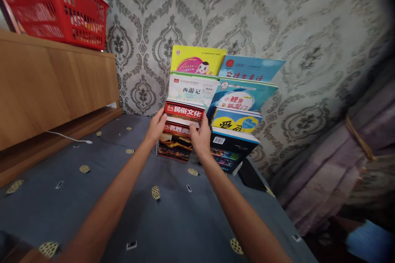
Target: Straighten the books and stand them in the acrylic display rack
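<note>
My left hand (156,126) grips the left edge of a red-topped book (187,111) with white Chinese lettering, while my right hand (201,136) holds its right edge. Directly in front stands another red-topped book (174,144) with a dark scenic cover; my right thumb overlaps its upper corner. Behind them, in the same row, rise a white-covered book (193,89) and a taller yellow book (197,58). A second row on the right has a black book (230,150), a blue-and-yellow book (237,121), a teal book (247,90) and a blue book (251,68).
The books stand on a grey-blue pineapple-print cloth (173,218) against a patterned wall (148,16). A dark flat object (251,176) lies right of them. At left are a wooden cabinet (58,86), a red basket (61,12) and a white cable (69,137). A curtain (327,176) hangs right.
</note>
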A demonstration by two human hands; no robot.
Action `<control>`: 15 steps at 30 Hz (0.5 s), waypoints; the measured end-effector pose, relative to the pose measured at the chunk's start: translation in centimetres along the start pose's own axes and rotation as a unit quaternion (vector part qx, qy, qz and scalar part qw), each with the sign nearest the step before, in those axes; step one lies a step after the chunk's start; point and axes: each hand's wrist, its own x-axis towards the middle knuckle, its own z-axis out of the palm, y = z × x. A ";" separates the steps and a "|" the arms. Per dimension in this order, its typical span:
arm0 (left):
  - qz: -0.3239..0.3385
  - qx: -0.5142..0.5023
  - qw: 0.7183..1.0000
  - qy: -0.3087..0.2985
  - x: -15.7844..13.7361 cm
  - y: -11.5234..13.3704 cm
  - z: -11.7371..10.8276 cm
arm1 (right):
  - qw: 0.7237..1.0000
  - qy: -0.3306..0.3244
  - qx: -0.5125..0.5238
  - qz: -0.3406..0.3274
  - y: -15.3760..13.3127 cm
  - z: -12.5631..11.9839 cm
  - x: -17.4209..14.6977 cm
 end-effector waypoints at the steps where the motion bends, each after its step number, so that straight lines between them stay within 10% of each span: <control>1: -0.013 -0.037 0.999 -0.005 0.0 0.0 -0.2 | 1.000 -0.002 -0.002 0.000 0.1 0.0 0.0; 15: -0.085 -0.195 0.977 -0.023 -0.6 -0.6 -0.7 | 0.999 0.004 -0.036 -0.019 1.2 0.2 -0.9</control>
